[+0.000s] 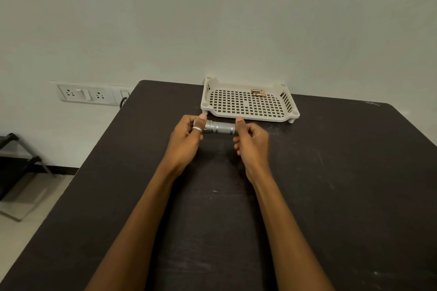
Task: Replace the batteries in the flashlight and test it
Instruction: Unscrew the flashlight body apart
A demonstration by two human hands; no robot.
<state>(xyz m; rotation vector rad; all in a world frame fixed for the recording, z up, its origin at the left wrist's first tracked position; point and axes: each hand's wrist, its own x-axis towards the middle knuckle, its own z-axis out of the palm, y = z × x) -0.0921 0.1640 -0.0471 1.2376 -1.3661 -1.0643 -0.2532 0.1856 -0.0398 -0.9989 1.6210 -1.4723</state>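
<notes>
Both hands' fingers grip flashlight (220, 127) ends | head, tail hidden | batteries (258, 93) in tray (246, 117)

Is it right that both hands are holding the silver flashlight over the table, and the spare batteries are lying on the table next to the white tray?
Not quite. The batteries are inside the white tray, near its back edge, not on the table. The head view shows it. The rest holds: the left hand and right hand hold the silver flashlight over the table.

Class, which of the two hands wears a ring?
The left hand, gripping the flashlight at its wider end; the right hand has no visible ring.
</notes>
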